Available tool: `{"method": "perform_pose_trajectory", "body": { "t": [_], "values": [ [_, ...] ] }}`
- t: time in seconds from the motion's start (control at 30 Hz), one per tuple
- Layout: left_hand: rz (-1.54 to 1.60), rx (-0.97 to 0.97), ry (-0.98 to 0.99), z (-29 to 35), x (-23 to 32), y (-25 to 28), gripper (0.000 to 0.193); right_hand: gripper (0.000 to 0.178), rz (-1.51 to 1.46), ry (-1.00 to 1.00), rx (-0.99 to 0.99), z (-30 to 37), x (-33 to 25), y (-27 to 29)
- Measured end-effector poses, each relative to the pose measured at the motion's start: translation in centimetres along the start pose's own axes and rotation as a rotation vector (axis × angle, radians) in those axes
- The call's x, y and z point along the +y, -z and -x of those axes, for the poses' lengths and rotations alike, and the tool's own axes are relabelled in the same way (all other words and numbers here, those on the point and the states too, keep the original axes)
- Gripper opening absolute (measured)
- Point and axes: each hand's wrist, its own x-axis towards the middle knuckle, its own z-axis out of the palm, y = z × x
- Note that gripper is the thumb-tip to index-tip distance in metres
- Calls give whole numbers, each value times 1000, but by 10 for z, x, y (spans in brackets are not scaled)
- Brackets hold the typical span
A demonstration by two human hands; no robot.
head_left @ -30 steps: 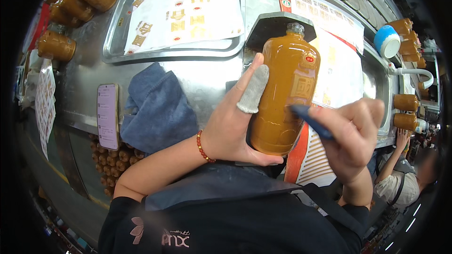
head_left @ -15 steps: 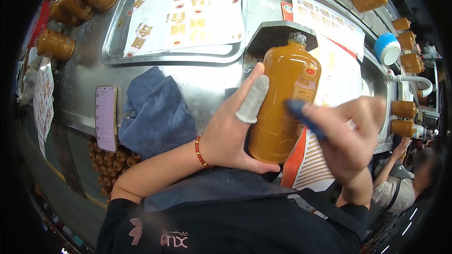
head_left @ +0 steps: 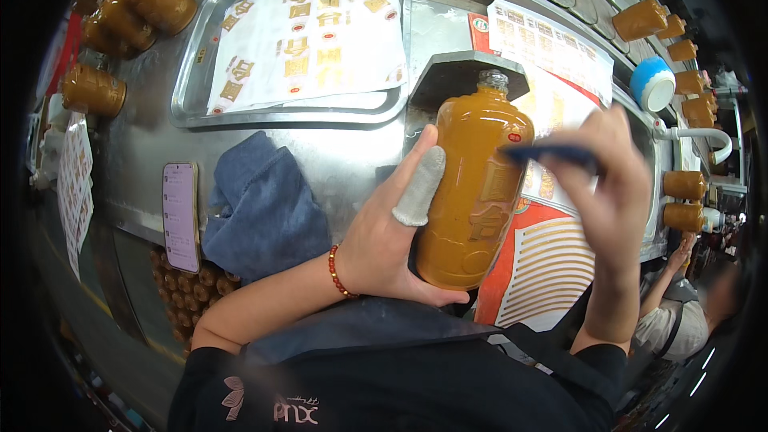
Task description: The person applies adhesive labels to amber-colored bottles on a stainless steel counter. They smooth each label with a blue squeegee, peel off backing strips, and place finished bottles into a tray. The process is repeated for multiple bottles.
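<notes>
A steel counter fills the view, with more ochre bottles lying at its far left and along the right edge. Over its middle, the bottle, ochre and glossy with a small clear-capped neck, is held tilted off the surface, its base cupped in the left hand. That hand's palm wraps the lower body, and its thumb, in a grey fabric cot, lies up the side; the fingers behind are hidden. The right hand pinches a flat dark blue tool against the shoulder of the bottle, and is blurred with motion. Just behind the neck stands a small steel block. Printed label sheets lie under and right of the bottle; a tray with more sheets sits beyond; a blue cloth and a phone lie to the left.

The risk, as I judge it, is the glaze: with only one hand under a slick bottle, a hard sideways stroke of the tool could twist it out of the palm onto the steel. A skewed stroke could also crease whatever is being pressed down.
</notes>
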Motion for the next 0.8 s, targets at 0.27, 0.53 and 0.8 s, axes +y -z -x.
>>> {"method": "perform_pose_trajectory", "body": {
  "t": [0.27, 0.53, 0.8],
  "values": [
    [10, -54, 48, 3, 11, 12, 145, 21, -216, -75, 88, -3, 22, -10],
    [-972, -209, 252, 64, 47, 103, 72, 27, -177, 500, -63, 85, -29, -34],
    [-925, -166, 203, 76, 29, 111, 44, 15, -214, -146, 365, 37, 28, -16]
  ]
}}
